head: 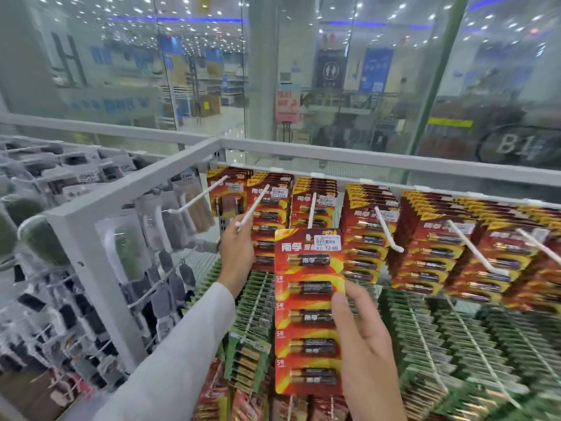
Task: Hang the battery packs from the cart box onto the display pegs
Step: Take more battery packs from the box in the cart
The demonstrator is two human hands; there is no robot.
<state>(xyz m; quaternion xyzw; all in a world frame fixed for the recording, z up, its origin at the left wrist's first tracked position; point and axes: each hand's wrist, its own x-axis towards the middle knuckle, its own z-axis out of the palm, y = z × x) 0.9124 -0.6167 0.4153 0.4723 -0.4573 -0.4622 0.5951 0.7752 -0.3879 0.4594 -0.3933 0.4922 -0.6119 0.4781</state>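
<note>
Pinching the battery pack [308,311] by its lower right edge with the right hand [367,354], thumb flat on the printed face, remaining fingers behind the card. Holding it upright in front of the top row of hung packs [437,235], with its hang hole [308,237] right at the tip of the third peg [312,208]. Impossible to tell whether that tip is already through the hole. Gripping the end of the second peg [254,206], just to the left, with the curled fingers of the left hand [236,253]. No sight of the cart box.

Likely the threading step, so:

- Keep the card's face square to the peg. With so low a grip the top can swing easily, so consider sliding the pinch higher.
- Watch the hole, not the batteries, and lift slightly so that the upturned tip clears the hole's edge.
- Move the steadying hand to the peg actually being loaded, or use it to guide the card's top corner.
- Push straight back along the peg until the card meets those already hanging, without catching the price tag [327,243].
- Let go only once the card hangs by itself, clear of the green packs [258,299] below.
</note>
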